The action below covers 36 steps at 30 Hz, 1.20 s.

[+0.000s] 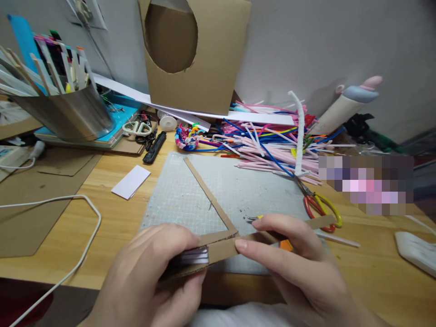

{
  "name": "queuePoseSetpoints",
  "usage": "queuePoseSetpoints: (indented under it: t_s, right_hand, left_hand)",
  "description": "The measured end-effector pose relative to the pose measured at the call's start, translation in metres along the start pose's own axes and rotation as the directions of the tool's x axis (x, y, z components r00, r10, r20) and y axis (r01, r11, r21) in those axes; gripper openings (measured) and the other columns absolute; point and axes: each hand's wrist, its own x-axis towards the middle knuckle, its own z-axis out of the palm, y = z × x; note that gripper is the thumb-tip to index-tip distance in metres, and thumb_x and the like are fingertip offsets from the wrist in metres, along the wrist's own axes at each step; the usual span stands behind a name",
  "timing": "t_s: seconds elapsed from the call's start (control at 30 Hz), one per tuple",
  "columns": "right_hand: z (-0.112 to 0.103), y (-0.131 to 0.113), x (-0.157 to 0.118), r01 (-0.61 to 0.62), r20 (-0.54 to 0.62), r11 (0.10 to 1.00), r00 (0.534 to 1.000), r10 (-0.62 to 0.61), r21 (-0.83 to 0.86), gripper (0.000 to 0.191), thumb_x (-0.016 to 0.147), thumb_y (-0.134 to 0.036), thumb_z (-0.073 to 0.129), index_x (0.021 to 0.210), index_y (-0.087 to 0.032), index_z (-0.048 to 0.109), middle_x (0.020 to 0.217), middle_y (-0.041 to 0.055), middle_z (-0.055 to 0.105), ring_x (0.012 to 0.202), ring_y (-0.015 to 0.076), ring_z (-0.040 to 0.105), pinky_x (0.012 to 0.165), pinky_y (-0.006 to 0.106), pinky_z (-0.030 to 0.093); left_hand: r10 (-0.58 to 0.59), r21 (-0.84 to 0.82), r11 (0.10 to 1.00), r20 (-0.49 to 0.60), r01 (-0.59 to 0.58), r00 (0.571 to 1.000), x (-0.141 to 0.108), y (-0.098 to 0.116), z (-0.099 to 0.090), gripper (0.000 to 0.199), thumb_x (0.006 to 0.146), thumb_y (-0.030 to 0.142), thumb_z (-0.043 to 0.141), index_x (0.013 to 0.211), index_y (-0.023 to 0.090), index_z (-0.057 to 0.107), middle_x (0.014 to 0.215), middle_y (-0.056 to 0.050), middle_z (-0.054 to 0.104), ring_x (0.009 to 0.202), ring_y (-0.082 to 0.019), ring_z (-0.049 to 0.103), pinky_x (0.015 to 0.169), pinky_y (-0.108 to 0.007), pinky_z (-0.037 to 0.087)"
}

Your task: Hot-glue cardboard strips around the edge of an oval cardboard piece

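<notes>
My left hand is closed around a thin cardboard piece with layered white paper showing at its side. A cardboard strip lies along the piece's edge and runs on to the right. My right hand pinches this strip near the corner, thumb and fingers on it. From that corner a narrower strip slants away over the grey cutting mat; whether it is joined there I cannot tell. Part of an orange-handled tool shows behind my right fingers.
Red-and-yellow-handled pliers lie at the mat's right edge beside heaped pipe cleaners. A folded white paper and a black cutter are left of it. A metal cup of sticks and a cardboard panel with a hole stand behind.
</notes>
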Motion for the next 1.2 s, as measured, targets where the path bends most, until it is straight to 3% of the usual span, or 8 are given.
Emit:
queuePoseSetpoints:
  t_s: [0.13,0.23,0.4,0.53,0.7,0.93,1.2]
  right_hand:
    - [0.003,0.002,0.002,0.022,-0.017,0.997,1.0,-0.021,0.073,0.045,0.092,0.006,0.048,0.115,-0.022,0.075,0.106,0.0058,0.065,0.092,0.0154,0.069,0.078,0.028,0.058]
    - [0.003,0.001,0.005,0.033,-0.002,0.994,0.999,-0.033,0.103,0.043,0.092,0.006,0.049,0.114,-0.02,0.075,0.104,0.0058,0.066,0.091,0.0155,0.068,0.078,0.029,0.058]
    - [0.0,-0.003,0.01,0.06,0.007,0.993,0.998,-0.061,0.104,0.032,0.101,-0.006,0.047,0.109,-0.016,0.076,0.096,0.006,0.067,0.084,0.0154,0.068,0.075,0.031,0.056]
    - [-0.002,-0.005,0.01,0.076,0.019,0.992,0.997,-0.078,0.101,0.034,0.108,-0.014,0.041,0.109,-0.015,0.075,0.096,0.0059,0.067,0.084,0.0147,0.068,0.078,0.032,0.054]
    - [0.0,-0.003,0.009,0.065,0.017,0.989,0.998,-0.068,0.133,0.031,0.109,-0.015,0.042,0.112,-0.015,0.073,0.098,0.0055,0.066,0.084,0.0148,0.066,0.077,0.033,0.051]
    - [0.002,0.0,0.002,0.021,0.053,0.986,0.998,-0.03,0.167,0.028,0.1,-0.006,0.051,0.116,-0.017,0.071,0.103,0.0061,0.063,0.088,0.0166,0.063,0.075,0.031,0.053]
    - [0.008,0.003,-0.006,-0.13,0.097,0.953,0.99,0.107,0.275,0.033,0.098,-0.002,0.053,0.126,-0.016,0.065,0.113,0.0073,0.065,0.101,0.0157,0.063,0.088,0.026,0.054]
  left_hand:
    - [0.054,-0.044,0.998,0.006,-0.054,0.999,-0.003,0.0,0.0,0.037,0.089,0.004,0.051,0.119,0.026,0.051,0.096,0.0,0.073,0.089,-0.015,0.071,0.074,-0.028,0.056]
    - [0.092,-0.034,0.995,-0.004,-0.092,0.996,-0.005,-0.002,-0.001,0.034,0.092,0.003,0.047,0.116,0.025,0.054,0.102,-0.002,0.071,0.086,-0.014,0.068,0.074,-0.029,0.055]
    - [0.167,0.158,0.973,0.02,-0.168,0.986,-0.005,-0.002,-0.001,0.028,0.103,0.012,0.036,0.109,0.03,0.058,0.092,0.0,0.07,0.072,-0.014,0.062,0.065,-0.03,0.048]
    - [0.206,0.226,0.952,0.027,-0.207,0.978,-0.004,-0.004,-0.003,0.029,0.107,0.017,0.034,0.104,0.03,0.06,0.085,0.001,0.067,0.074,-0.015,0.065,0.065,-0.029,0.048]
    - [0.293,0.094,0.949,0.097,-0.301,0.951,-0.005,-0.013,-0.009,0.028,0.107,0.016,0.039,0.114,0.024,0.065,0.099,-0.003,0.069,0.086,-0.012,0.066,0.07,-0.025,0.05]
    - [0.22,-0.008,0.975,0.094,-0.22,0.971,-0.003,-0.01,-0.009,0.028,0.108,0.014,0.04,0.12,0.022,0.064,0.108,-0.005,0.067,0.095,-0.012,0.065,0.075,-0.026,0.049]
    - [0.209,-0.065,0.977,0.06,-0.205,0.976,-0.004,-0.013,-0.007,0.029,0.105,0.013,0.043,0.12,0.022,0.066,0.107,-0.006,0.07,0.09,-0.013,0.068,0.071,-0.027,0.051]
